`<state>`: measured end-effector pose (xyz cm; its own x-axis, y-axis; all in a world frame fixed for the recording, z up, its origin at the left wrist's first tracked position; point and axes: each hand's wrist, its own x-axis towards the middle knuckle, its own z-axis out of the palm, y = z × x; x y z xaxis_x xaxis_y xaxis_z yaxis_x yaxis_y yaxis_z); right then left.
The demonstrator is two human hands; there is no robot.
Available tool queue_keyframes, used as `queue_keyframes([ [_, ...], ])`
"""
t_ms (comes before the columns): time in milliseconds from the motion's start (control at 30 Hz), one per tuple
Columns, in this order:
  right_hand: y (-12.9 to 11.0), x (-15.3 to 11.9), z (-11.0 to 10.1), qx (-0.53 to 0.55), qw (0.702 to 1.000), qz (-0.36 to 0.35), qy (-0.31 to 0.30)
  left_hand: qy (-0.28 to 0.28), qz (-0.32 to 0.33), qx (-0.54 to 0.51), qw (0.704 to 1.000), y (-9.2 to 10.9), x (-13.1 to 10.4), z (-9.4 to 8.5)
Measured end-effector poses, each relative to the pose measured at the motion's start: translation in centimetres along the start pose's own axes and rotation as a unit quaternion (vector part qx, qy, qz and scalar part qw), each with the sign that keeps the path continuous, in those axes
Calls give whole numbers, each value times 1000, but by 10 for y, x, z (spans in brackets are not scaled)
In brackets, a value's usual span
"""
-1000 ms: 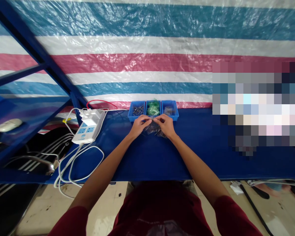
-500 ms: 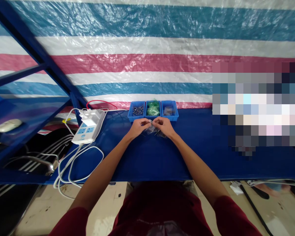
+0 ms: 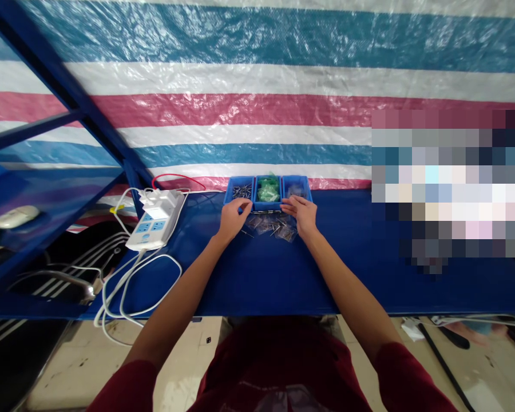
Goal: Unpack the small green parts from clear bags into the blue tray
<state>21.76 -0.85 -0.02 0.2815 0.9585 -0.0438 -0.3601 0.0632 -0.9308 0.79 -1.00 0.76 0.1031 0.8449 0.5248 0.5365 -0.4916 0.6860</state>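
Observation:
Three small blue bins stand side by side at the back of the table. The left bin (image 3: pixel 226 198) holds thin metal pins that look like rivets or screws (image 3: pixel 242 190). Green plastic packets (image 3: pixel 268 190) fill the middle one, and greyish clear bags (image 3: pixel 297 191) lie in the right one. My left hand (image 3: pixel 234 219) is at the left bin's front edge, fingers curved and apart from the thumb. In front of the right bin is my right hand (image 3: pixel 304 215), its fingers extended leftward. Small clear bags with metal pins (image 3: pixel 278 227) lie on the table between my hands.
A white power strip (image 3: pixel 151 229) with plugged-in adapters and looped white cables (image 3: pixel 124 306) occupies the left of the blue table (image 3: pixel 266 280). A blue metal frame (image 3: pixel 94 134) rises at left. Striped plastic sheeting (image 3: pixel 249 109) hangs behind. A pixelated area covers the right side.
My hands have moved apart from where they met over the bags: the left up and left, the right toward the right bin. The bags and pins between them are now uncovered.

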Motion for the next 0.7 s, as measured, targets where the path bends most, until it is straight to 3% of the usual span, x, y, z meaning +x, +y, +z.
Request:
queue_keyframes([
  [67,0,-1,-1,-80,996,-28,-11,-54,26,46,997,-4,0,-1],
  [133,-1,-4,-2,-204,974,-95,-26,-94,42,82,991,-7,-1,0],
  [200,-2,-8,-2,-347,923,-160,-50,-117,49,103,987,-9,-2,1],
  [300,-2,-13,0,-505,835,-187,-113,-145,47,111,982,-10,-1,-2],
  [400,-5,-16,1,-559,786,-187,-187,-222,43,64,972,-10,3,-11],
  [500,-9,-16,-1,-571,755,-186,-264,-322,36,-4,946,-14,9,-23],
  [567,-12,-15,-2,-580,735,-169,-307,-359,41,-5,932,-18,11,-29],
  [700,-13,-15,-3,-582,730,-161,-321,-392,50,23,918,-23,13,-31],
])
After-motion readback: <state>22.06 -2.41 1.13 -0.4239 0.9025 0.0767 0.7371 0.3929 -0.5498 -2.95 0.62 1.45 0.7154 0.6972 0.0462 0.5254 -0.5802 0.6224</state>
